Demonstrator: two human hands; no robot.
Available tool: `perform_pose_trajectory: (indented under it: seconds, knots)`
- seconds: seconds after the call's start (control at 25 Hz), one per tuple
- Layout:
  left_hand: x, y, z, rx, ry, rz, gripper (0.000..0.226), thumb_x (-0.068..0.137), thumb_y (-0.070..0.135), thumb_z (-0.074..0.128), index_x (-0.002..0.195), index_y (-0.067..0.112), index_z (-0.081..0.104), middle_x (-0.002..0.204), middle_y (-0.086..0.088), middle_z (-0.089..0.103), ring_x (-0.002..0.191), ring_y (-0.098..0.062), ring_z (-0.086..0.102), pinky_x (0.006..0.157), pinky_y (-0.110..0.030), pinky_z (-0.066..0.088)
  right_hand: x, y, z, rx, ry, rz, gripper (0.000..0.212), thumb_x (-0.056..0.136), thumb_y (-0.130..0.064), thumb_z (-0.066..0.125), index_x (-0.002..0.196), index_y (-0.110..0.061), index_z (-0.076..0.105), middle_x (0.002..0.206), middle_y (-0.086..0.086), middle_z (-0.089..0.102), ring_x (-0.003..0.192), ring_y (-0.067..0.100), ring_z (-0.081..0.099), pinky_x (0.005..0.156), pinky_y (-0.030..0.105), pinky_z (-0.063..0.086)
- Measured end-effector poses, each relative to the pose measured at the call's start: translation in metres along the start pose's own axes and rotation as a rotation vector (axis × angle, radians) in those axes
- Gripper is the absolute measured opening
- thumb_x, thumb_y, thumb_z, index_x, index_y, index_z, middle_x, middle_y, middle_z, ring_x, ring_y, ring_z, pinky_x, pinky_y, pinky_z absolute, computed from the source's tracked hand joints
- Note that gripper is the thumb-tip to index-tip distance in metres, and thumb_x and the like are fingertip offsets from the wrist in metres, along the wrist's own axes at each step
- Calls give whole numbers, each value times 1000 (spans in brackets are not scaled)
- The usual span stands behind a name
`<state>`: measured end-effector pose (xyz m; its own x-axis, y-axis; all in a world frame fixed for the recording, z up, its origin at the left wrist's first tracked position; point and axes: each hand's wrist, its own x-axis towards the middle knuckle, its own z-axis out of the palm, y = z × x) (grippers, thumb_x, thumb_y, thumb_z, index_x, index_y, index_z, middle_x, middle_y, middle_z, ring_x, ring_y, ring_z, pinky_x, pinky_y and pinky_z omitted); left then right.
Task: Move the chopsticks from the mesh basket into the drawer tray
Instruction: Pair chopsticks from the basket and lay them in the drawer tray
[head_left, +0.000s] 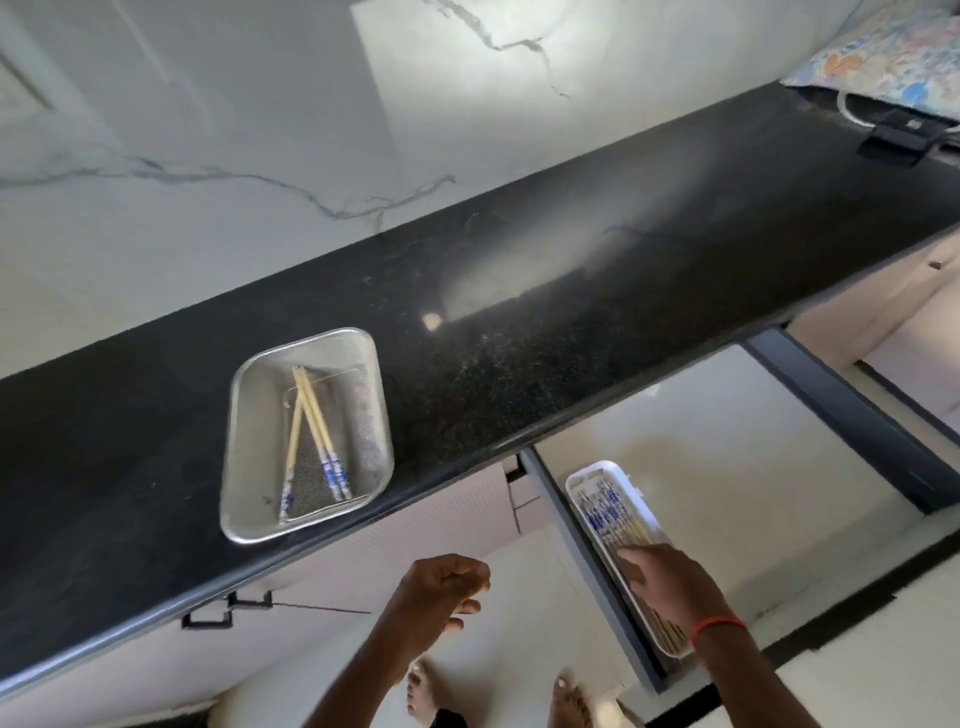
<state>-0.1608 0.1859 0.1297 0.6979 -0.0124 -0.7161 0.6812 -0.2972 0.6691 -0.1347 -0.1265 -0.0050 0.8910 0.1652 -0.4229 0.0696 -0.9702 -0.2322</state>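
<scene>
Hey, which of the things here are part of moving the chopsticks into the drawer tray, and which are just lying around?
Part of the job:
mesh basket
chopsticks in the basket
drawer tray
chopsticks already in the tray
right hand, over the tray
left hand, holding nothing

Just lying about:
floral cloth
black device with its cable

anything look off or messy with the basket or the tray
Nothing spilled or broken. The mesh basket sits skewed near the front edge of the counter, and its three chopsticks lie splayed, one angled away from the other two.
</scene>
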Motion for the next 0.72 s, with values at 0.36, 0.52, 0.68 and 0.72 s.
perform_pose_trajectory:
  seconds: [0.36,0.52,0.68,0.72]
  knots:
    - [-6,42,-73,-155,98,228,15,95,31,65,100,18,72,103,-2,76,92,-20,73,79,-33,55,14,-96,-95,285,377,-167,25,83,-30,73,107,-24,73,101,-4,76,92,18,72,73,26,53]
    - [-8,58,-112,-240,186,346,20,93,31,67,101,15,73,103,-9,78,92,-23,76,79,-32,60,24,-169,-142,448,432,-397,24,85,-23,73,108,-16,73,101,-2,76,93,11,71,80,31,60]
    - [-5,58,-151,-329,236,424,35,89,32,70,110,3,71,104,-11,78,94,-30,76,83,-42,62,31,-248,-177,604,503,-544,16,83,-19,75,98,-15,76,88,-8,75,81,1,70,70,18,57]
    - [-5,57,-161,-347,243,435,34,91,30,69,109,2,71,104,-12,78,94,-30,76,82,-42,61,35,-266,-182,631,507,-561,13,83,-19,75,96,-15,77,85,-9,75,79,0,70,68,15,56]
